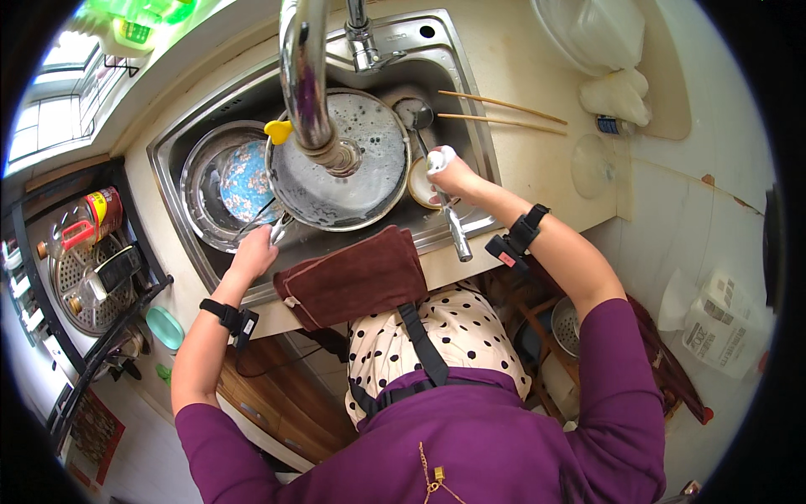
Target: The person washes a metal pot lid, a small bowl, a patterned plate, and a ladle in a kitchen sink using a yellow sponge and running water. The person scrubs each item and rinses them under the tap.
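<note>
My right hand (448, 173), with white suds on it, grips the metal handle of a ladle (420, 116) whose bowl lies at the upper right of the steel sink. Under that hand is a round, pale bowl (423, 183). My left hand (255, 252) is closed around the handle of a wide pan (371, 189), which holds soapy water. A yellow piece (278, 131) sits at the pan's left rim. Left of the pan, a metal basin (198, 208) contains a blue floral dish (245, 179). The faucet (303, 75) hides part of the pan.
Two wooden chopsticks (504, 107) lie across the sink's right rim. A folded brown cloth (356, 277) hangs over the front edge. At the left, a black rack (119, 315) holds bottles; a turquoise dish (165, 327) lies beside it. Clear plastic containers (598, 38) stand at the upper right.
</note>
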### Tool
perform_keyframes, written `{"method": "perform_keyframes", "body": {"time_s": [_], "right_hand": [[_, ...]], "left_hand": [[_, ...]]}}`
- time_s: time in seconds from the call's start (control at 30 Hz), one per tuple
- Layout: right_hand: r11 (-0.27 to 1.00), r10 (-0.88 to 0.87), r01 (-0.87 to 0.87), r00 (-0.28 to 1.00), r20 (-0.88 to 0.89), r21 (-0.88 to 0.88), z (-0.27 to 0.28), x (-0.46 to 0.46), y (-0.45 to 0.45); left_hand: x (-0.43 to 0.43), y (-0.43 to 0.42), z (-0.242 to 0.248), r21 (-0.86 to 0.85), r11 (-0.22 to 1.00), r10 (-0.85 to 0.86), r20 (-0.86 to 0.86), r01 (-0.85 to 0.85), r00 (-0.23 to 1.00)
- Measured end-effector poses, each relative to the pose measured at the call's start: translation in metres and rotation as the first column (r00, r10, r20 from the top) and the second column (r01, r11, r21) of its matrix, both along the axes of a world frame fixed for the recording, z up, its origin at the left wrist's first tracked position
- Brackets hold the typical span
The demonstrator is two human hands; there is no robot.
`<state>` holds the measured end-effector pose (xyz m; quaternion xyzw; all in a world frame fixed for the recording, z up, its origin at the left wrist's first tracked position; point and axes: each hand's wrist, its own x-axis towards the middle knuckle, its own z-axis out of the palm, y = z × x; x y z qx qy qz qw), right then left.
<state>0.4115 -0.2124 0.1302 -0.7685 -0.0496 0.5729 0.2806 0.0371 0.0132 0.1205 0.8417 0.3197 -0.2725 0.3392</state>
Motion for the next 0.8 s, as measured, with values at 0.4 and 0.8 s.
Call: {"method": "perform_keyframes", "body": {"time_s": [0.4, 0.8], "right_hand": [[0.963, 0.260, -0.271, 0.928, 0.267, 0.005, 0.000, 0.008, -0.004], [0.526, 0.844, -0.735, 0.391, 0.366, -0.428, -0.023, 0.005, -0.013]], "left_hand": [[0.050, -0.001, 0.085, -0.702, 0.182, 0.383, -0.594, -0.688, 0.708], [0.093, -0.030, 0.157, -0.626, 0.168, 0.623, -0.531, -0.761, 0.574]]}}
